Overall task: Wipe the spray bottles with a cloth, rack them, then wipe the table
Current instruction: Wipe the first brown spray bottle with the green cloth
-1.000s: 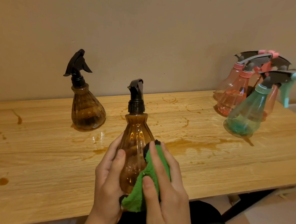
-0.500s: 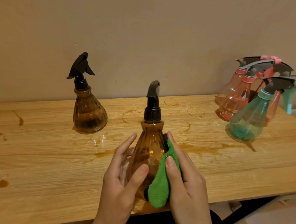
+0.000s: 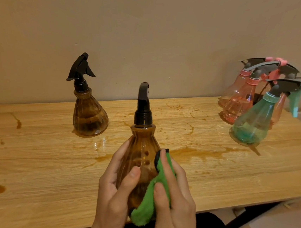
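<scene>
- Fingers of my left hand [image 3: 114,189] wrap the amber bottle [image 3: 142,150], held over the table [image 3: 30,166] near edge; right hand [image 3: 176,199] grips green cloth [image 3: 146,205] against its side.
- Looks like light, rigid plastic, likely slick when wet: grip the belly, not the sprayer.
- Pink bottles [image 3: 238,107] and teal bottle [image 3: 253,123] far right, second amber bottle [image 3: 88,119] back left: both well apart.
- Brown spills [image 3: 197,151] between.
</scene>
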Tool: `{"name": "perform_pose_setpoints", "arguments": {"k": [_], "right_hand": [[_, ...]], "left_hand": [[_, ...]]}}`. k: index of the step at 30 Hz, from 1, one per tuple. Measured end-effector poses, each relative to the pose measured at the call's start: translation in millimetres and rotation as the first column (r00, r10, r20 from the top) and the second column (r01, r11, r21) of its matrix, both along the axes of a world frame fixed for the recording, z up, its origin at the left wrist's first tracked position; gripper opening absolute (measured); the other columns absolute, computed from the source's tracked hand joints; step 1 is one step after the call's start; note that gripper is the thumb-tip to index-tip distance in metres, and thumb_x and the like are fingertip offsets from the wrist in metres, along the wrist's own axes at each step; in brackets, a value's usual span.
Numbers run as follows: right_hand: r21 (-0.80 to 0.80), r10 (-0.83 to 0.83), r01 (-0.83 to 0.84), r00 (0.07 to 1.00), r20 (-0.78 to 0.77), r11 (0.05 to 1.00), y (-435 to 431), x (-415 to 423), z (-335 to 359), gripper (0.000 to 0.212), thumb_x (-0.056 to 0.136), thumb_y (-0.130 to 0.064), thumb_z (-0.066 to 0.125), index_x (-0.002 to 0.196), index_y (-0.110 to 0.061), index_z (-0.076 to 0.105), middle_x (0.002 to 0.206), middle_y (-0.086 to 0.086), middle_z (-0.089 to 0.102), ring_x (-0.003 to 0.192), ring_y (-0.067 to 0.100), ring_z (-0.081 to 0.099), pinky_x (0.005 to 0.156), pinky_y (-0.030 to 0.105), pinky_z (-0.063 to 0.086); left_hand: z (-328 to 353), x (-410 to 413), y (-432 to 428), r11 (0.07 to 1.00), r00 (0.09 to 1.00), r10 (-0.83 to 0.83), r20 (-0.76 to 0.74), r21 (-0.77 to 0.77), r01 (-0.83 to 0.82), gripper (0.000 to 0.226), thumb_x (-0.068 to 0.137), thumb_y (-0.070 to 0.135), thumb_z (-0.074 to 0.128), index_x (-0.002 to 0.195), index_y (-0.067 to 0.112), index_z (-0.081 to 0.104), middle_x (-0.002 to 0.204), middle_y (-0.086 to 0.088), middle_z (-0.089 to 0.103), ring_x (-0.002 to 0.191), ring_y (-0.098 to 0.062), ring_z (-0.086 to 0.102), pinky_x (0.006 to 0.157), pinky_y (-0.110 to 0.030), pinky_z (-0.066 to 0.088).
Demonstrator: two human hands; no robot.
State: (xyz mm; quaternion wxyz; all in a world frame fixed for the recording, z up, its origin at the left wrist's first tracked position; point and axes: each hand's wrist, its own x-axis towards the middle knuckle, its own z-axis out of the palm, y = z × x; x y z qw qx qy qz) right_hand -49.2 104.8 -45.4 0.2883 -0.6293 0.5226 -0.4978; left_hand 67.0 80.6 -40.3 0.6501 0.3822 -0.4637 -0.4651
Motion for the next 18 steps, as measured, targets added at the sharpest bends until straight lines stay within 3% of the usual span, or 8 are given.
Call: {"name": "perform_pose_setpoints", "arguments": {"k": [3, 5, 7, 9, 12, 15, 18], "right_hand": [[0.044, 0.079, -0.085, 0.989, 0.128, 0.995, -18, -10, 13, 0.038, 0.101, -0.063, 0.035, 0.137, -0.075, 0.032, 0.137, -0.044, 0.044, 0.126, -0.017, 0.046, 0.094, 0.009, 0.044], [0.048, 0.134, -0.144, 0.976, 0.174, 0.988, -25, -16, 20, 0.044, 0.101, -0.05, 0.043, 0.14, -0.069, 0.036, 0.13, -0.048, 0.048, 0.12, -0.021, 0.048, 0.09, 0.007, 0.044], [-0.005, 0.168, -0.168, 0.983, 0.067, 0.986, -22, -18, 22, 0.044, 0.106, -0.051, 0.039, 0.144, -0.068, 0.029, 0.137, -0.043, 0.045, 0.126, -0.017, 0.046, 0.094, 0.008, 0.043], [-0.068, 0.167, -0.177, 0.977, -0.136, 0.982, -12, -15, 14, 0.045, 0.104, -0.06, 0.032, 0.147, -0.068, 0.021, 0.155, -0.036, 0.029, 0.143, -0.007, 0.033, 0.109, 0.018, 0.038], [-0.144, 0.093, -0.135, 0.96, -0.266, 0.98, 4, -13, -4, 0.048, 0.103, -0.065, 0.026, 0.151, -0.061, 0.026, 0.167, -0.023, 0.012, 0.152, 0.004, 0.022, 0.114, 0.022, 0.035], [-0.109, 0.074, -0.089, 0.989, -0.131, 0.99, 2, -11, 1, 0.046, 0.101, -0.069, 0.025, 0.147, -0.066, 0.027, 0.161, -0.031, 0.023, 0.148, -0.004, 0.028, 0.112, 0.024, 0.039], [0.037, 0.152, -0.159, 0.976, 0.158, 0.987, -15, -16, 20, 0.037, 0.102, -0.061, 0.035, 0.137, -0.07, 0.041, 0.139, -0.042, 0.047, 0.13, -0.016, 0.044, 0.098, 0.007, 0.041]], "left_hand": [[-1, 0, -2, 0.997, 0.997, -0.075, 0.035, 0.007, 0.075, 0.049, 0.076, 0.043, 0.07, 0.124, 0.054, 0.068, 0.132, 0.009, 0.071, 0.123, -0.016, 0.068, 0.091, -0.022, 0.055], [-1, -1, -2, 0.995, 0.995, -0.095, 0.043, 0.014, 0.094, 0.048, 0.076, 0.044, 0.07, 0.123, 0.055, 0.068, 0.132, 0.011, 0.07, 0.124, -0.015, 0.067, 0.092, -0.022, 0.055], [0, -1, -2, 0.997, 0.996, -0.079, 0.041, -0.002, 0.08, 0.047, 0.077, 0.043, 0.069, 0.123, 0.054, 0.069, 0.131, 0.012, 0.071, 0.122, -0.014, 0.068, 0.092, -0.022, 0.055], [0, -1, -3, 0.999, 0.999, -0.039, -0.004, -0.007, 0.039, 0.046, 0.079, 0.042, 0.068, 0.125, 0.048, 0.07, 0.131, 0.007, 0.071, 0.122, -0.018, 0.068, 0.092, -0.024, 0.055], [-3, 2, -3, 0.999, 0.996, -0.032, -0.078, 0.016, 0.034, 0.048, 0.079, 0.042, 0.068, 0.127, 0.04, 0.07, 0.131, -0.003, 0.071, 0.121, -0.026, 0.069, 0.093, -0.029, 0.057], [-3, 3, -2, 0.998, 0.996, -0.061, -0.068, 0.029, 0.063, 0.056, 0.077, 0.049, 0.079, 0.13, 0.037, 0.068, 0.133, -0.007, 0.07, 0.123, -0.03, 0.067, 0.097, -0.033, 0.056], [-4, 4, -1, 0.994, 0.994, -0.101, -0.038, 0.042, 0.103, 0.07, 0.063, 0.069, 0.087, 0.126, 0.046, 0.068, 0.133, 0.0, 0.07, 0.123, -0.025, 0.067, 0.092, -0.028, 0.056]]}}
